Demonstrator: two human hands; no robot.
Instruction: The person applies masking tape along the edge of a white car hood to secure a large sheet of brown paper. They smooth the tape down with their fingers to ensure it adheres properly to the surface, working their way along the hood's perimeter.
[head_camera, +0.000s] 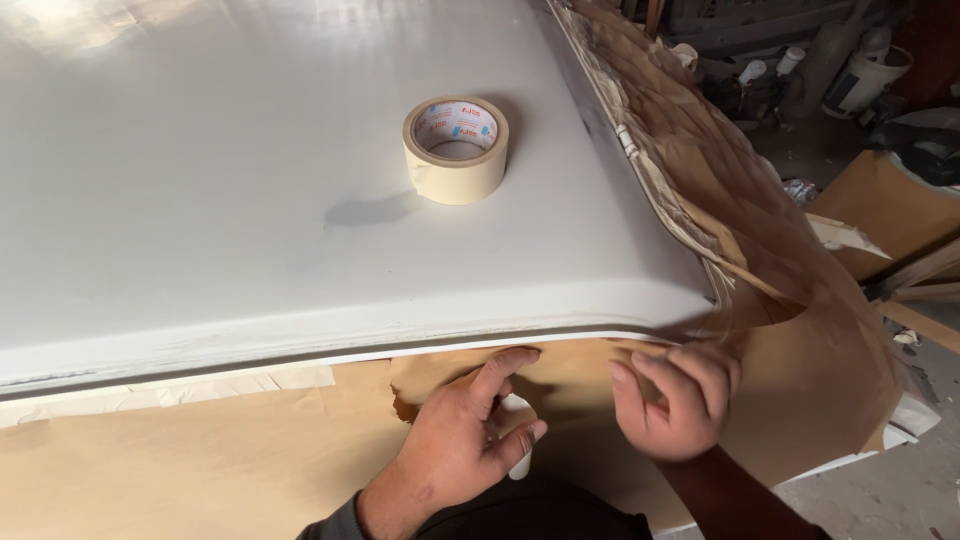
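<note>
We have our left hand (455, 440) spread flat on the brown paper (250, 460), fingers open and gripping nothing, the index tip pressing just under the white panel's (250, 200) edge, likely to hold the sheet snug there. Our right hand (675, 400), just beside it, has its fingers curled loosely on the paper's top edge; whether it pinches anything we cannot tell. The tape roll (456, 150) sits flat on the panel, well above both hands.
</note>
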